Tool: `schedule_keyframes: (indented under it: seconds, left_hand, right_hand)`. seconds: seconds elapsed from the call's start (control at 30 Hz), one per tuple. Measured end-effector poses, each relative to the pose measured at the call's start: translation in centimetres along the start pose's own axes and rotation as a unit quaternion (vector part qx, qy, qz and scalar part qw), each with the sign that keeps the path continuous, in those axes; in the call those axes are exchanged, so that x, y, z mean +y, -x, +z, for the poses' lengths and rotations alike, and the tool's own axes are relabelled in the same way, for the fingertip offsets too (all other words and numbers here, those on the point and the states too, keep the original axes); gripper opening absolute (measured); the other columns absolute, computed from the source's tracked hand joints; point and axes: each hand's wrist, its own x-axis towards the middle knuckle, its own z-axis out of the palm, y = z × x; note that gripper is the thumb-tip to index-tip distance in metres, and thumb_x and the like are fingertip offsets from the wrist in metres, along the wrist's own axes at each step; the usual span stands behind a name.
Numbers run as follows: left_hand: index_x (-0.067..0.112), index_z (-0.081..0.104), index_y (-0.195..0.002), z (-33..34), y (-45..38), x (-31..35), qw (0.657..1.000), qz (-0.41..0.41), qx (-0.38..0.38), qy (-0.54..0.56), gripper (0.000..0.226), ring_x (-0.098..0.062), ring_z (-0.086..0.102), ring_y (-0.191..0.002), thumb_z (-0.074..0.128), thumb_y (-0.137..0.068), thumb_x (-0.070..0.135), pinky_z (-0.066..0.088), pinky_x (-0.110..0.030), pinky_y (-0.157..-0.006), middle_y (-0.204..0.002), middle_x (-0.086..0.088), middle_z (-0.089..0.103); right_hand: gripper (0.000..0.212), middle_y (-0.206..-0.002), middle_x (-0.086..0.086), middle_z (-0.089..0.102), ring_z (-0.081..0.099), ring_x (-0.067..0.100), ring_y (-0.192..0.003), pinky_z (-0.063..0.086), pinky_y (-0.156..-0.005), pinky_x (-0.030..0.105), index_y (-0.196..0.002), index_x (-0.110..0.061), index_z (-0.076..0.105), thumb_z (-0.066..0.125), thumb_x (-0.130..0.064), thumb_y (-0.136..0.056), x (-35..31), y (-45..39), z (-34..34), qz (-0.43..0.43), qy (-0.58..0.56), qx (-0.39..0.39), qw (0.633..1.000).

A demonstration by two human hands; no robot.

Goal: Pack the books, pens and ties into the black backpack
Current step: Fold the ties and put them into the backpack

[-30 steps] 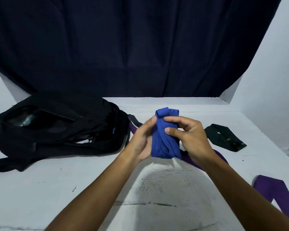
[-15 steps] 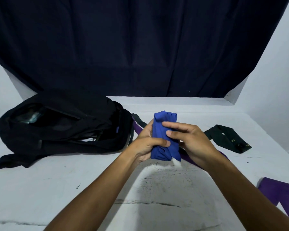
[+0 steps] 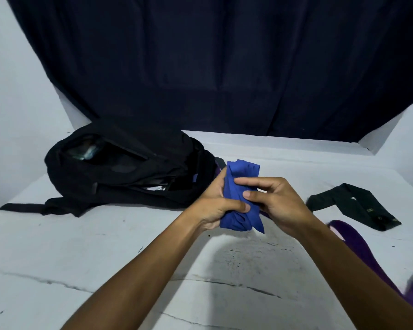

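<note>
Gripping blue tie [image 3: 242, 198], both hands' fingers [image 3: 250, 184] clamped | purple tie [image 3: 358, 244] cut off

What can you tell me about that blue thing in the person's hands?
It is a blue tie of soft, matte cloth, folded into a thick upright bundle with loose folds at its lower end. The left hand wraps it from the left, thumb across the front; the right hand pinches its right side. It is held above the white table, right of the black backpack.
</note>
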Motion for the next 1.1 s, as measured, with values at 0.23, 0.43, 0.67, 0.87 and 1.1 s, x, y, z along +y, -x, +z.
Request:
schedule_keyframes:
  seconds: [0.23,0.43,0.67,0.87,1.1]
  left_hand:
    - [0.013,0.042,-0.135,-4.9,3.0,1.9,0.997,0.0,0.06,-0.05,0.078,-0.02,0.067,-0.097,0.064,-0.066,-0.017,0.056,-0.031,-0.077,-0.111,-0.011,0.061]
    - [0.025,0.032,-0.146,-12.3,6.2,7.1,0.977,-0.031,0.147,-0.149,0.07,-0.017,0.064,-0.113,0.069,-0.087,0.018,0.059,-0.032,-0.073,-0.135,-0.008,0.056]
    - [0.022,0.066,-0.12,-26.9,5.8,15.0,0.627,0.209,0.139,-0.738,0.037,-0.027,0.05,-0.123,0.063,-0.083,0.027,0.042,-0.049,-0.101,-0.13,-0.007,0.058]
    - [0.037,0.031,-0.149,-31.6,-0.8,19.3,0.503,0.021,-0.109,-0.857,0.063,-0.023,0.021,-0.147,0.054,-0.092,0.051,0.025,-0.048,-0.117,-0.158,-0.003,0.029]
    - [0.021,0.068,-0.122,-32.6,-4.6,22.8,0.645,0.085,-0.151,-0.745,0.03,-0.011,0.059,-0.118,0.059,-0.095,0.031,0.042,-0.024,-0.102,-0.128,0.001,0.065]
  right_hand:
    - [0.033,-0.105,0.009,0.073,0.07,0.023,-0.097,0.058,-0.079,0.031,-0.103,-0.012,0.072,0.064,0.01,-0.08,1.1,-2.9,5.3,0.001,-0.018,-0.05,0.999]
    - [0.039,-0.107,0.011,0.072,0.07,0.021,-0.096,0.058,-0.07,0.027,-0.115,-0.007,0.066,0.06,0.012,-0.082,1.5,-6.2,10.5,0.052,-0.123,-0.069,0.989]
    - [0.052,-0.111,0.013,0.07,0.069,0.022,-0.099,0.059,-0.074,0.033,-0.121,-0.013,0.061,0.061,0.014,-0.077,2.9,-9.3,19.2,0.098,-0.156,-0.112,0.976]
    - [0.059,-0.109,0.007,0.072,0.07,0.019,-0.092,0.057,-0.067,0.031,-0.122,-0.021,0.058,0.067,0.013,-0.075,3.4,-12.2,25.3,0.087,-0.115,-0.092,0.985]
    - [0.046,-0.109,0.005,0.07,0.07,0.013,-0.086,0.054,-0.058,0.028,-0.124,-0.014,0.061,0.073,-0.006,-0.081,1.2,-17.0,28.9,0.088,-0.052,0.009,0.995]
